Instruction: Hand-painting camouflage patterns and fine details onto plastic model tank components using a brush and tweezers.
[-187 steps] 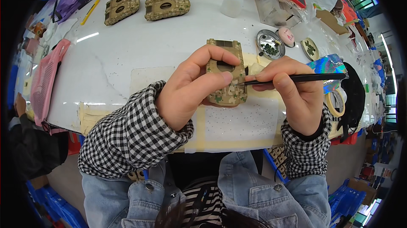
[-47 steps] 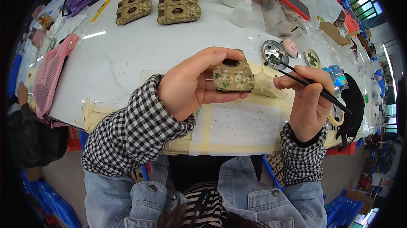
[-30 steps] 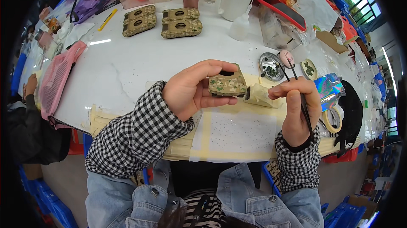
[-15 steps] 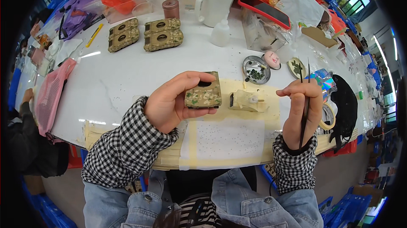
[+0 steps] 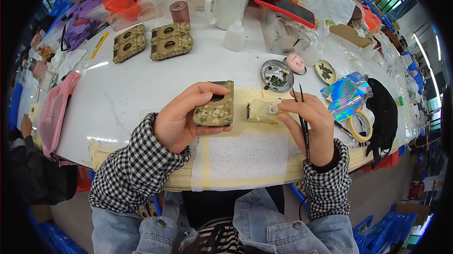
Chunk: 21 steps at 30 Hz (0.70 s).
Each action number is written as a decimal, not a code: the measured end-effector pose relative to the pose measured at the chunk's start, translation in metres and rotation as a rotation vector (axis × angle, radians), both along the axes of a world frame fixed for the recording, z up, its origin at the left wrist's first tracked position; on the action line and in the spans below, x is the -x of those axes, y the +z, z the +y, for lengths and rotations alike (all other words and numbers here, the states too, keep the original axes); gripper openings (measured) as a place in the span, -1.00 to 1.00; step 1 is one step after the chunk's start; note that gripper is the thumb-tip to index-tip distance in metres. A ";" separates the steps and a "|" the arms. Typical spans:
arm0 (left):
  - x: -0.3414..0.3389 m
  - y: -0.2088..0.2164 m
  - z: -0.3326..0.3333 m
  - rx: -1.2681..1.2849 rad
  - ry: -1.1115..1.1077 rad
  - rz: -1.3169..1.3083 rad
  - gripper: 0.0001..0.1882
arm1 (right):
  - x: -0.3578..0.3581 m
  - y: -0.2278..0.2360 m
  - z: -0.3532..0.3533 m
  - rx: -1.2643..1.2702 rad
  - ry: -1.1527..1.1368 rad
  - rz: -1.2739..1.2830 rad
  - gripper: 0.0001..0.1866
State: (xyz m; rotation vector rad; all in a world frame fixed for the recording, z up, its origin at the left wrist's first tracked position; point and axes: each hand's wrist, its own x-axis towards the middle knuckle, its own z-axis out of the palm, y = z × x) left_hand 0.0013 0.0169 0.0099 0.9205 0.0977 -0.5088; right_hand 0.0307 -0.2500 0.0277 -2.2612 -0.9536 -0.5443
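A person's two hands work over a white desk (image 5: 101, 105), seen from above through a fisheye lens whose black rim cuts off the room at the corners. The left hand (image 5: 179, 121) is clamped on a camouflage model hull (image 5: 214, 112), thumb and forefinger above, other fingers beneath, so the hull's underside is hidden and the thumb side of the hand covers part of its dark round opening. The right hand (image 5: 312, 124) grips black tweezers (image 5: 305, 138) upright, tips apart, lower end against the palm; its thumb and forefinger meet a small white piece (image 5: 273, 109) on a tape-wrapped block (image 5: 259, 113), but whether they pinch it I cannot tell. Dark bits in a round metal dish (image 5: 264, 72) are too small to make out. At far left, a co-worker (image 5: 42, 164) is partly lost in the dark rim. The desk's near edge curves beneath both forearms, with a speckled white sheet (image 5: 240, 159) reaching it. A broad white stretch separates the left hand from a pink mesh item (image 5: 59, 105); on the right, a tape roll (image 5: 363, 139) sits closer beside the right hand.
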 end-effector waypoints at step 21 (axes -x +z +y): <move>0.006 -0.007 -0.009 0.123 -0.112 -0.093 -0.80 | 0.024 0.020 0.054 -0.500 0.265 0.454 -0.91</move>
